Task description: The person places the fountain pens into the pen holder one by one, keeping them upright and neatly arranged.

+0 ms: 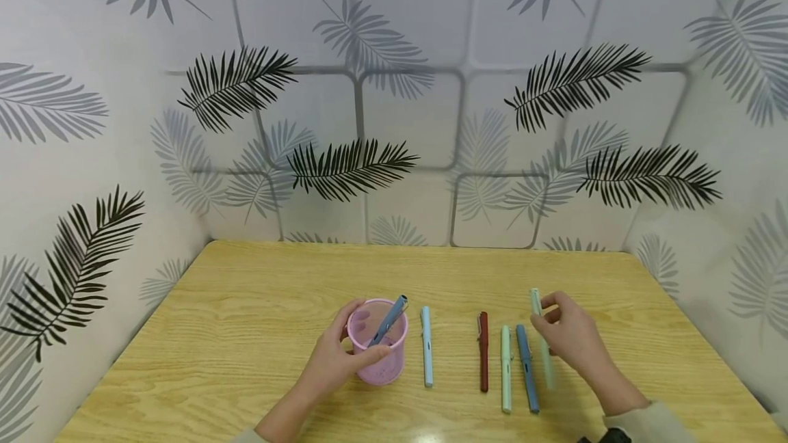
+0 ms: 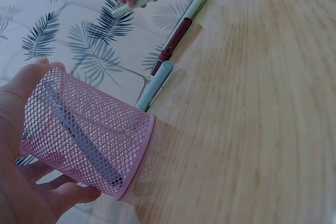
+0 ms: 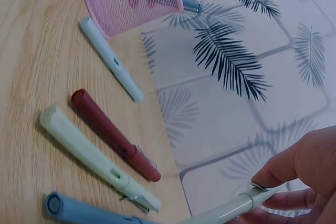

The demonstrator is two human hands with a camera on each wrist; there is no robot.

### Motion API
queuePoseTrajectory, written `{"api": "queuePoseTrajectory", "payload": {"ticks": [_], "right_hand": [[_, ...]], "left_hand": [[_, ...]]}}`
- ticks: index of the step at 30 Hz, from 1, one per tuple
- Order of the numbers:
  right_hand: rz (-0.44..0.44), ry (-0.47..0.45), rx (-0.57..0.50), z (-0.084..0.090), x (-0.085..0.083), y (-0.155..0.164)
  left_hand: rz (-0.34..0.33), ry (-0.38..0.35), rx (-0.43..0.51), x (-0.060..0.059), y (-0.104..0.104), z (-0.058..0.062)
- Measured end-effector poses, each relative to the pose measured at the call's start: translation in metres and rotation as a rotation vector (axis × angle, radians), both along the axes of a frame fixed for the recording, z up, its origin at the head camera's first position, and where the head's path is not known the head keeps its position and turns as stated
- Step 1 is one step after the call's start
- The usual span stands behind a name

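My right hand [image 1: 569, 337] pinched the pale green pen [image 1: 542, 333] right of centre; my left hand [image 1: 332, 361] gripped the pink mesh cup [image 1: 377, 342], which I judged needed steadying.

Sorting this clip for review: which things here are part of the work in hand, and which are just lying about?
In hand:
- pink mesh cup, held by the left hand
- blue pen standing in the cup
- pale green pen, pinched by the right hand

Lying on the wooden table, untouched:
- light blue pen
- dark red pen
- mint green pen
- steel blue pen
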State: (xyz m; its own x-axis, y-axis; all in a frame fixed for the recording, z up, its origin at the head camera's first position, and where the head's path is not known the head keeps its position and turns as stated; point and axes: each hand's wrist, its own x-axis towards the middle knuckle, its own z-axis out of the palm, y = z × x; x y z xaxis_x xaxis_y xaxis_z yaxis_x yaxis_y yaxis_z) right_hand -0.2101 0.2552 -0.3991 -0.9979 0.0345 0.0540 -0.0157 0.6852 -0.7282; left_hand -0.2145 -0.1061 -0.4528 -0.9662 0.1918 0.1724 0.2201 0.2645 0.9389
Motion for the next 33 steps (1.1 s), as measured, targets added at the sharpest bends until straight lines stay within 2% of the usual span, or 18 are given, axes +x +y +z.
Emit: {"api": "queuePoseTrajectory", "payload": {"ticks": [11,22,33], "right_hand": [[-0.006,0.03,-0.133,0.008,0.007,-0.019],[-0.01,0.168,-0.22,0.009,0.01,-0.039],[0.02,0.272,-0.297,0.007,0.005,-0.055]], "left_hand": [[-0.004,0.006,-0.006,0.0,0.0,0.0],[-0.006,0.008,-0.004,0.0,0.0,0.0],[-0.006,0.005,0.004,0.0,0.0,0.0]]}}
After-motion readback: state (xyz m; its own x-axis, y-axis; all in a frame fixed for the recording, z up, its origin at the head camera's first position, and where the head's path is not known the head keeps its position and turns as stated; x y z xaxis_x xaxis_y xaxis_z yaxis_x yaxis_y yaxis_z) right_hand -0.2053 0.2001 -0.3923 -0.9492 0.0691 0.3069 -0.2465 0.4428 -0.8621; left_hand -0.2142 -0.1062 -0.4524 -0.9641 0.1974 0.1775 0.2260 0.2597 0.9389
